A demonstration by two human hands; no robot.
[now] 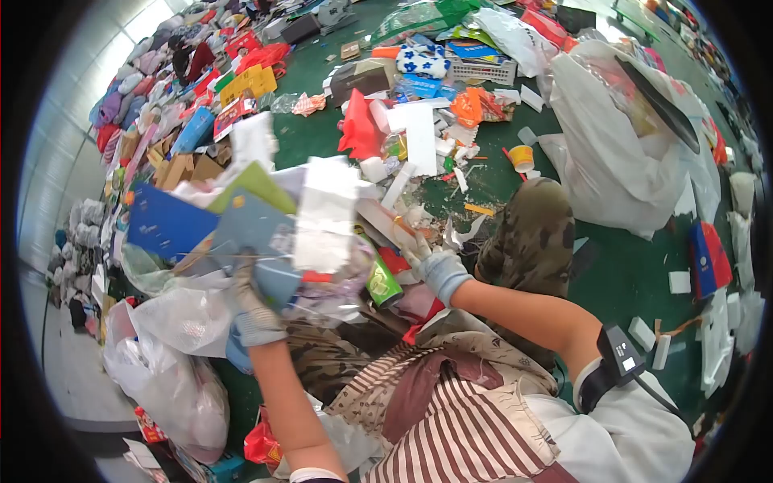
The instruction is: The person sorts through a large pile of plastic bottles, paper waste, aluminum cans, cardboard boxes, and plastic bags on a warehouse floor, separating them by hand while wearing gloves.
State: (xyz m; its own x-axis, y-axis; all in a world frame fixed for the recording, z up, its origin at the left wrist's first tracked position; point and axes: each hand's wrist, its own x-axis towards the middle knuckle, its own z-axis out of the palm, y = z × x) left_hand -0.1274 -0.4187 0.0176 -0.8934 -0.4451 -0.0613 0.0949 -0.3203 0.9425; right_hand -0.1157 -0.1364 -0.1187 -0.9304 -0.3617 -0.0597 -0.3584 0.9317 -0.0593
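Note:
My left hand, in a pale work glove with a blue cuff, is closed on the lower edge of a grey-blue card sheet, slightly blurred. Behind it are a dark blue card and an olive-green card. A crumpled white paper sheet covers part of the heap to the right. My right hand, also gloved, has its fingers closed around the near end of a long pale carton. Between my hands lies a green can among clear plastic and red scraps.
A large white sack stands at the right, and a translucent plastic bag at the left. Mixed waste with white foam pieces and a yellow cup covers the green floor ahead. My camouflage-clad knee rises beside my right hand.

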